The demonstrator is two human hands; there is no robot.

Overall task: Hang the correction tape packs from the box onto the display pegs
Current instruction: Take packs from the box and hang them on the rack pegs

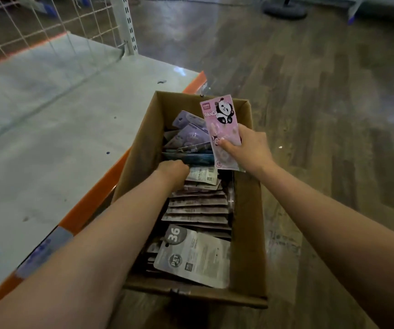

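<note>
Pink panda pack (219, 124): one correction tape pack, printed with a panda and the word PANDA, held upright above the far right part of the box. The right hand (248, 148) grips its lower half, thumb across the front, fingers (244, 131) curled round the right edge.

Cardboard box (248, 224): open-topped, standing on the wooden floor (333, 115) against the orange edge of a low shelf (48, 143). Holds many more packs: a row of packs (198, 205) standing on edge down the middle, purple packs (186, 129) lying loose at the far end, and a grey pack (193, 255) marked 36 and PET lying face up at the near end.

Left hand (173, 170): reaching down into the box among the standing packs, fingers curled downward; they are hidden behind the hand, so whether they grasp a pack cannot be told.

White wire grid (37, 32): rising behind the shelf, fixed to a slotted white upright (127, 24).
</note>
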